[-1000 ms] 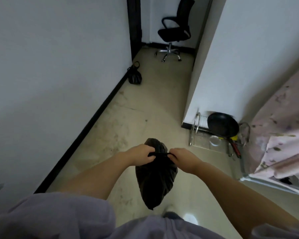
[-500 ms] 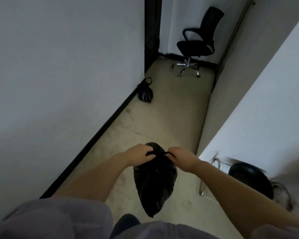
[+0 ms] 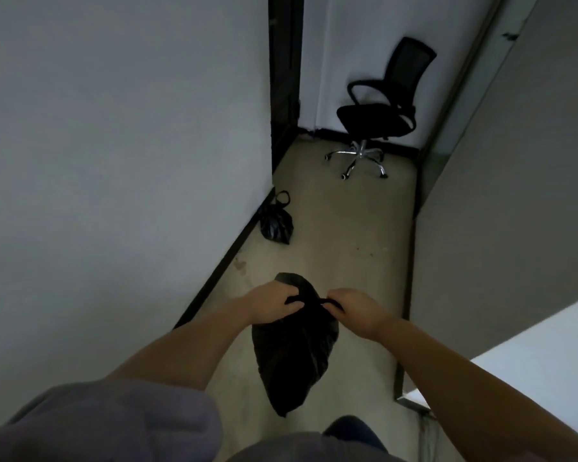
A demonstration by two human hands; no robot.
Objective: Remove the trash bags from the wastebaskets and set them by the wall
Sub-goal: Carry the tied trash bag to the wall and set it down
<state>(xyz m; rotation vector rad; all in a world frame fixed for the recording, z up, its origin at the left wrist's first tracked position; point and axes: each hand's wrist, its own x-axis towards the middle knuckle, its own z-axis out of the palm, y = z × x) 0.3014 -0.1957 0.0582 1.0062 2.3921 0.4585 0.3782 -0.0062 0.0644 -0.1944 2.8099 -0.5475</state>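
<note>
A: What is nearest?

B: A grey sleeve [image 3: 107,425] at the bottom left, and two bare forearms reaching forward from it.

A: And the hands?

B: The left hand [image 3: 274,303] and the right hand [image 3: 356,308] each grip the gathered top of a black trash bag [image 3: 294,355]. The fingers of both are curled round the twisted black plastic, with a short taut strip of it running between them.

A: Where does that bag sit?

B: It hangs in the air between the hands, above the pale floor [image 3: 341,248], bulging in the middle and narrowing to a point at the bottom. Its contents cannot be seen through the plastic.

A: What lies farther on?

B: A second, smaller black trash bag [image 3: 276,221] rests on the floor against the left wall [image 3: 121,155], touching the dark baseboard, its top tied in a loop. What is in it is also hidden.

A: And at the far end?

B: A black office chair [image 3: 384,108] with a chrome wheeled base stands near the back wall, just right of a dark door frame [image 3: 284,78].
</note>
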